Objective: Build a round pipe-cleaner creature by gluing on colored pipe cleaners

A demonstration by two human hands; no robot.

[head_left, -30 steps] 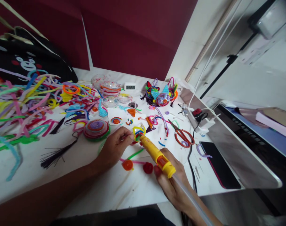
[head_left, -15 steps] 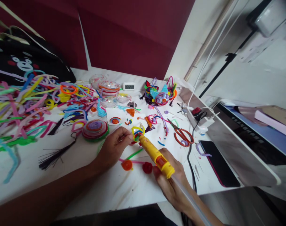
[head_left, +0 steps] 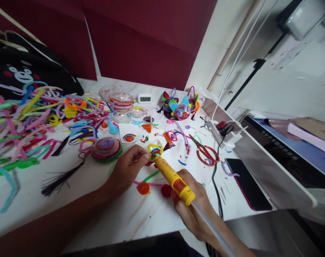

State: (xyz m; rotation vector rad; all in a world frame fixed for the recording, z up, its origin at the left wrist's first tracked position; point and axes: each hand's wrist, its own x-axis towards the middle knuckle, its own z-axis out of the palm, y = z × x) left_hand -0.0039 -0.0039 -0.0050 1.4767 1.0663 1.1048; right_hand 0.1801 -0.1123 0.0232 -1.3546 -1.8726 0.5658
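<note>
My left hand (head_left: 130,166) is closed, thumb and fingertips pinching the left edge of a small colourful pipe-cleaner piece (head_left: 155,147) with a yellow rim. Wrapped round a yellow glue gun (head_left: 173,178), my right hand (head_left: 191,200) holds it with the nozzle at the lower part of that piece. A clear glue stick (head_left: 210,223) runs out of the gun's back end. Below the nozzle, an orange ball (head_left: 143,188) and a dark red ball (head_left: 166,191) lie on the white table (head_left: 135,221). A round coiled disc (head_left: 106,148) sits left of my left hand.
Pipe cleaners (head_left: 25,121) are heaped at the left by a black bag (head_left: 31,67). Orange-handled scissors (head_left: 207,153), a black cable (head_left: 215,185) and a phone (head_left: 249,185) lie right. Behind are clear bowls (head_left: 121,101), a small clock (head_left: 144,98) and colourful ornaments (head_left: 181,107).
The glue gun's nozzle has shifted slightly left against the piece. The whole view has moved a little, and my left hand keeps its pinch.
</note>
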